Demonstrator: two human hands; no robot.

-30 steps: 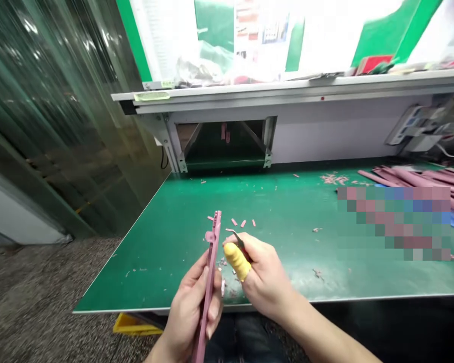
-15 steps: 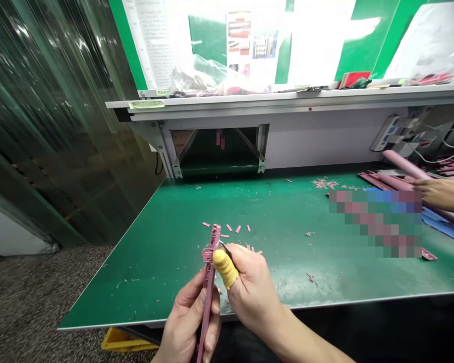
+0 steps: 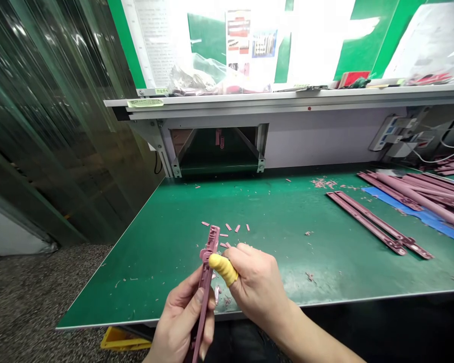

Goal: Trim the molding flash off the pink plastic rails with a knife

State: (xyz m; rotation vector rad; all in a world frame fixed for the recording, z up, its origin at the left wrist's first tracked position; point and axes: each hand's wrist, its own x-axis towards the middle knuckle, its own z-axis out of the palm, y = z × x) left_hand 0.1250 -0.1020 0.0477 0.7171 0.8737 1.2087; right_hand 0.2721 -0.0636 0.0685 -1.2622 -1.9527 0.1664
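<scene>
A long pink plastic part [image 3: 205, 297] stands tilted up over the table's front edge, and my left hand [image 3: 183, 320] is wrapped round its lower half. Its upper end has slots and a rounded tab. My right hand [image 3: 255, 282], with a yellow cover [image 3: 223, 268] on the thumb, is closed beside that upper end, the thumb against the part. In its fist is a tool that is mostly hidden. Small pink pieces [image 3: 229, 227] lie on the green table [image 3: 166, 227] just beyond the part.
Two long pink strips [image 3: 366, 222] lie at the right, near a pile of pink parts [image 3: 419, 189] on blue sheets [image 3: 427, 217]. Pink scraps [image 3: 324, 183] are scattered about. A shelf [image 3: 227, 101] spans the back; a yellow crate [image 3: 123, 340] sits below the table.
My right hand has turned, hiding the tool tip. The other person's hand at the right has gone out of view, and the pink tube it held now rests on the pile.
</scene>
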